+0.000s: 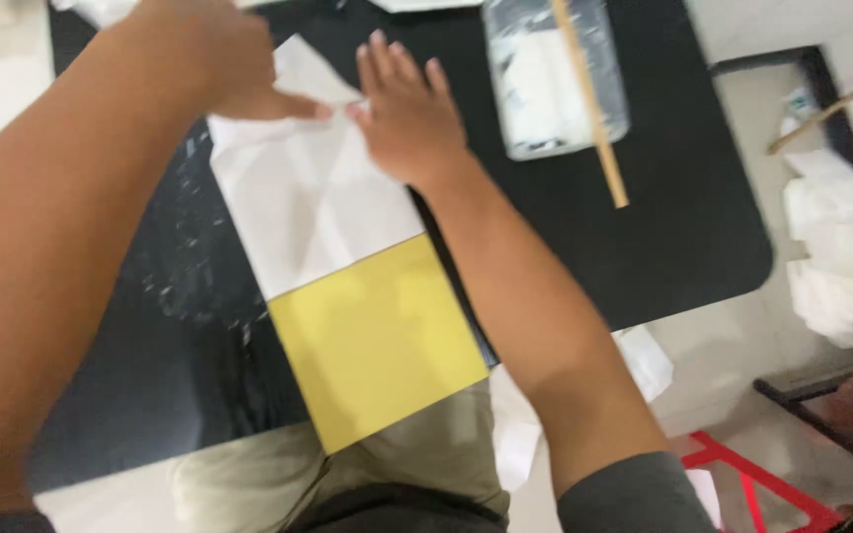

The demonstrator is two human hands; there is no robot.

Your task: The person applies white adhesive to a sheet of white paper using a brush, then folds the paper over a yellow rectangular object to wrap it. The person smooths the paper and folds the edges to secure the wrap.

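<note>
We look down on a black table (663, 227) with both our hands at its far side, at about twelve o'clock in the view. Our left hand (219, 64) lies on the upper edge of a white sheet (308, 197), fingers curled loosely, thumb stretched toward three o'clock and pinning the paper. Our right hand (407, 114) lies flat and spread on the same sheet, palm down, fingers pointing to twelve o'clock; it grips nothing, only presses. The thumb tips of the two hands nearly meet over a raised fold at the sheet's top edge.

The white sheet is creased with diagonal lines and lies slanted on the table. Touching its lower edge, toward six o'clock, lies a yellow sheet (377, 341), flat, its near corner hanging over the table's edge above our lap.

At one o'clock from the right hand stands a clear tub (535, 79) with something white in it, and a wooden stick (594, 114) rests across it, its lower end on the table. White specks dust the table at nine o'clock from the sheets. Off the table at three o'clock, crumpled white paper (841, 257) lies piled on the floor; a red frame (752, 479) shows at five o'clock.
</note>
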